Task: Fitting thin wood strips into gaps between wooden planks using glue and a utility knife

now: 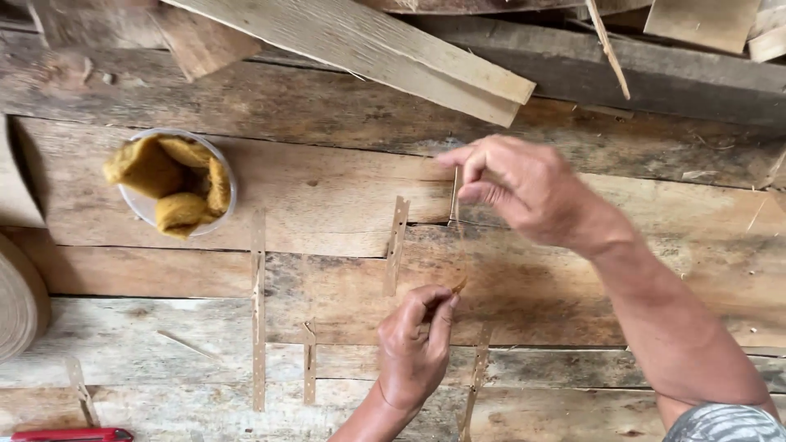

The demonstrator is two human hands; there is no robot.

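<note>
Wood everywhere: I'm looking down on a rough plank tabletop (344, 196). At far left a roll of pale strip material (18, 299) is cut off by the frame edge, and a red-handled tool (74, 435) barely shows at the bottom. Next comes a clear cup (131, 205) stuffed with a mustard-yellow cloth (176, 184). Several thin notched strips (259, 311) lie flat on the planks, apparently finished or waiting; I can't tell which.

My left hand (413, 348) is clenched, pinching the lower end of a thin bent strip (457, 245), and my right hand (512, 184) pinches its upper end, so the strip bows between the hands above the tabletop. I judge this piece mid-shaping, not yet set down. The strip is so thin and translucent that its exact curve is hard to read. Loose boards (368, 49) pile along the top.
</note>
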